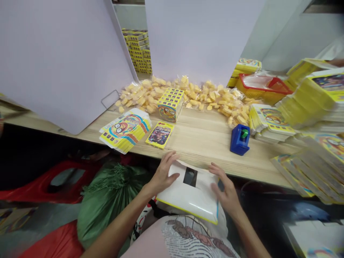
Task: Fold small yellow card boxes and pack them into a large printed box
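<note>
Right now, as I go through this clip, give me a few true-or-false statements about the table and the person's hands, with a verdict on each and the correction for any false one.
1. The left hand and the right hand both rest on a white packet: true.
2. The blue block sits inside the red-rimmed yellow basket: false; it stands on the wooden tabletop.
3. Small bagged yellow pieces lie in a long heap along the table's far side: true.
4. The green bag lies on the tabletop: false; it sits below the table's near edge, beside the left arm.
5. A card with a dark picture lies between the fanned card stack and the blue block: true.
</note>
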A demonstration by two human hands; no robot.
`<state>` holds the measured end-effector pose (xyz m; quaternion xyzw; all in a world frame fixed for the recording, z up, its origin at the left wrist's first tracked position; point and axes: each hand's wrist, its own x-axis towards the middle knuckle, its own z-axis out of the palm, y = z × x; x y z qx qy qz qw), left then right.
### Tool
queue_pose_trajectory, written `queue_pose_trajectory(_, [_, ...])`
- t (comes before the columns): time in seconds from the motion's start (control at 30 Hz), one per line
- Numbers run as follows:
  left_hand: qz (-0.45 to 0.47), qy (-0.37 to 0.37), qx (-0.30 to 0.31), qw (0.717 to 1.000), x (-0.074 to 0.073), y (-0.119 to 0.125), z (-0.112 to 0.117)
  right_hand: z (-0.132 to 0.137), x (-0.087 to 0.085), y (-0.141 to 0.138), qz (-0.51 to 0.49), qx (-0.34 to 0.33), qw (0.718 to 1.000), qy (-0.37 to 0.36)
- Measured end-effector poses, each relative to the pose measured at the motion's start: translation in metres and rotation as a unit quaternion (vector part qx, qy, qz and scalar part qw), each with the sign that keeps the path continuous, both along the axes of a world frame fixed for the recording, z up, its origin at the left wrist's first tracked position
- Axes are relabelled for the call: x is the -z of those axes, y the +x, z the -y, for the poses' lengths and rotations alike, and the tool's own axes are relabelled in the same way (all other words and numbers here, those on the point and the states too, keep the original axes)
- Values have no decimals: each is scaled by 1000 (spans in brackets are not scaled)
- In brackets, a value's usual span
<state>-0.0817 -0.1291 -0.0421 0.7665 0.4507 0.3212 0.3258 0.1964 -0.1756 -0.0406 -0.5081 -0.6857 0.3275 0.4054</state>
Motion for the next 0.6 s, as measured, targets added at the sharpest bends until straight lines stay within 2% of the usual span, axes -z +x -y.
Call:
queue_pose_trajectory(0.1, [48,-31,30,998,-6,-2,0,-17,-21,16,-94,-71,982,-149])
queue_pose_trajectory(0.17, [72,-58,59,994,-10,-3,-3,-31,-36,17,-57,-123,965,-223])
queue_pose_trajectory(0.2, [86,-71,77,991,-12,-4,-5,-37,-42,15,-15,-154,959,-236])
queue_pose_trajectory(0.27, [115,-95,96,984,-15,-5,-11,-46,-50,7,73,-199,952,-220])
queue_pose_trajectory(0.33, [112,-105,84,985,-17,-4,-16,-48,-52,-3,149,-207,949,-184])
queue_pose_trajectory(0.47, [-14,-83,61,995,-14,6,-23,-44,-42,-18,298,-179,929,-123])
queue_pose_trajectory(0.6, [-129,-60,36,989,-7,18,-24,-39,-30,-25,404,-154,898,-79])
